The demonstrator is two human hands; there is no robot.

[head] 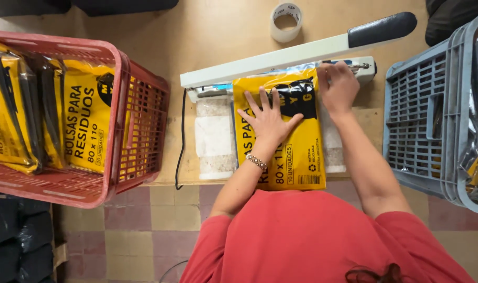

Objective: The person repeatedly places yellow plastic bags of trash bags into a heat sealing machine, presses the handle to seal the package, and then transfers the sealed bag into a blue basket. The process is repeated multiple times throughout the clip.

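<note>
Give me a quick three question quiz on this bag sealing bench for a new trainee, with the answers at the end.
1. True or false: the sealer arm is raised above the yellow packet.
2. Which hand lies flat on the packet's middle?
3. Which crate holds more yellow packets: A, the red crate; B, the grey crate?

Key:
1. True.
2. The left hand; the right hand is at the packet's top corner by the sealer.
3. A.

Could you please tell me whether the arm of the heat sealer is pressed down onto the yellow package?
No, the sealer arm is raised at an angle above the yellow package, whose top edge lies beneath it.
</note>
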